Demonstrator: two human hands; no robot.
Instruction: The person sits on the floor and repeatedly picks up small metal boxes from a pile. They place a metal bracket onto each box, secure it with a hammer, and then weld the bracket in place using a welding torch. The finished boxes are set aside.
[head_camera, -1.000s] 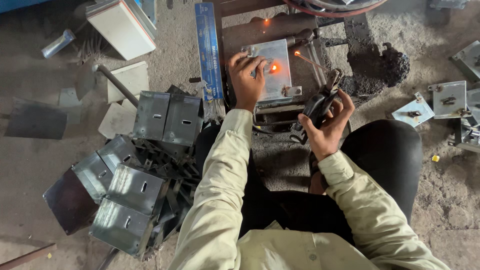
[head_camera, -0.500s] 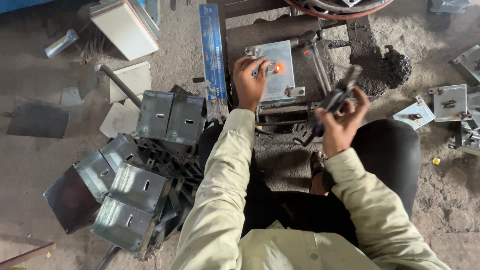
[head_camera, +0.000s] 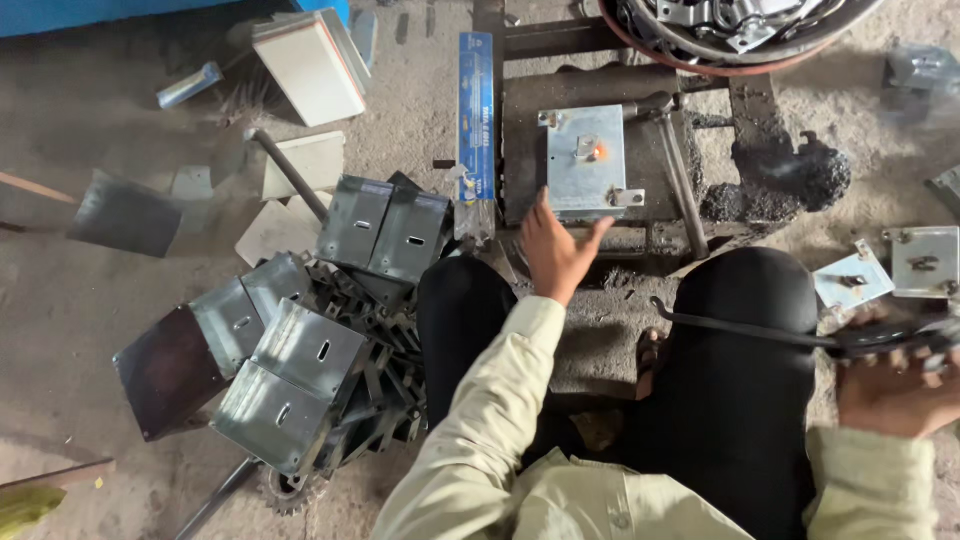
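stacked slotted metal brackets, blue strip, white boxes.

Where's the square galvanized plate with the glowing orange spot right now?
In the head view, the square metal plate lies top centre on the dark steel jig, right of the upright blue strip and just beyond the fingertips of the open left hand.
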